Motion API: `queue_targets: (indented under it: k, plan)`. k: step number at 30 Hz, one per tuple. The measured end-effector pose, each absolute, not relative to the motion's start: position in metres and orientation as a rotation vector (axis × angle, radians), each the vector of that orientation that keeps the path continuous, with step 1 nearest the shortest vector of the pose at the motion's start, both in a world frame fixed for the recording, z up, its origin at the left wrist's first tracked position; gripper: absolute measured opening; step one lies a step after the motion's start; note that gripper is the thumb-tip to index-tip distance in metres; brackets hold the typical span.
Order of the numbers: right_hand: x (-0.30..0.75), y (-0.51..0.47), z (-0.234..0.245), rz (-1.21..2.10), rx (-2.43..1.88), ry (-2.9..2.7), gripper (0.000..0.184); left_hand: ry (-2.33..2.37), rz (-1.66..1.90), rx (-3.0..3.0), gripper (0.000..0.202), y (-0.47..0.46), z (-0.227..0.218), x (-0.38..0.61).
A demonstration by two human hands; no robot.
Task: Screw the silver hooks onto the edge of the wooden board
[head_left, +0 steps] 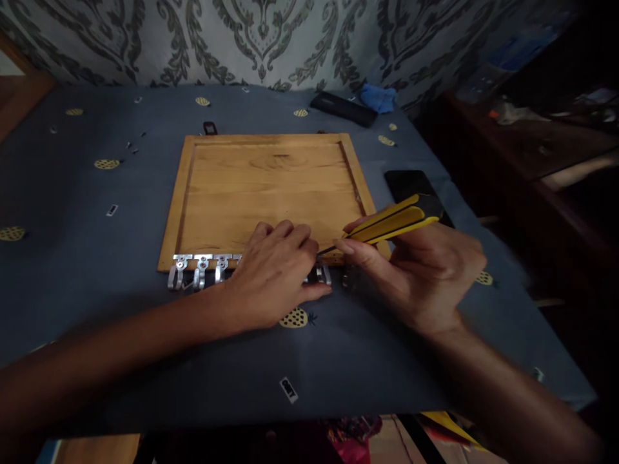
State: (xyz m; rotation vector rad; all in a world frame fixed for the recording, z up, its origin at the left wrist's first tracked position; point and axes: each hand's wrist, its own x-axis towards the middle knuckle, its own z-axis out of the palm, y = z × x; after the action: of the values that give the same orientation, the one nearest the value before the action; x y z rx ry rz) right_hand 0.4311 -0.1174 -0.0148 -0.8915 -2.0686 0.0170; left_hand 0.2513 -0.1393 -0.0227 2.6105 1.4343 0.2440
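Note:
A shallow wooden panel (pixel 271 193) with a raised frame lies on the cloth-covered table. Along its near edge runs a metal hook rail (pixel 202 263) with several silver hooks hanging over the side. My left hand (pixel 278 277) grips the rail and that edge, its fingers bent over the wood and its thumb below the hooks; it covers the rail's middle. In my right hand (pixel 416 270) is a yellow and black screwdriver (pixel 394 220), tilted. Its shaft points left and down to the rail beside my left fingers, where the tip is hidden.
Behind the panel lie a black case (pixel 343 108) and a crumpled blue cloth (pixel 378 98). A dark phone (pixel 411 183) rests near my right hand. Several small screws (pixel 131 148) are scattered at the back left. Dark furniture (pixel 507 148) stands to the right, and a patterned wall (pixel 261 42) behind.

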Motion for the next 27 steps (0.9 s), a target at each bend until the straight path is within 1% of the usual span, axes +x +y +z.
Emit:
queue_targets:
  k: [3, 8, 15, 19, 22, 24, 27]
  plan:
    - [0.430, -0.118, -0.016, -0.001, -0.901, -2.061, 0.025, 1.436, 0.254, 2.612, 0.041, -0.140, -0.024, 0.251]
    - [0.429, -0.116, -0.013, 0.106, -0.890, -2.008, 0.028, 1.431, 0.246, 2.611, 0.040, -0.140, -0.022, 0.251]
    - [0.433, -0.120, -0.021, 0.154, -0.944, -1.929, 0.012, 1.439, 0.220, 2.588, 0.039, -0.139, -0.020, 0.252]
    - [0.438, -0.123, -0.021, 0.172, -1.032, -1.739, 0.011, 1.437, 0.209, 2.588, 0.040, -0.139, -0.020, 0.251]
    - [0.438, -0.120, -0.016, 0.208, -1.091, -1.733, 0.008, 1.437, 0.198, 2.577, 0.042, -0.139, -0.019, 0.252]
    - [0.436, -0.117, -0.015, 0.224, -1.067, -1.776, 0.010, 1.434, 0.196, 2.580, 0.042, -0.139, -0.018, 0.252]
    - [0.434, -0.114, -0.016, 0.202, -1.005, -1.835, 0.019, 1.430, 0.212, 2.600, 0.043, -0.138, -0.019, 0.252]
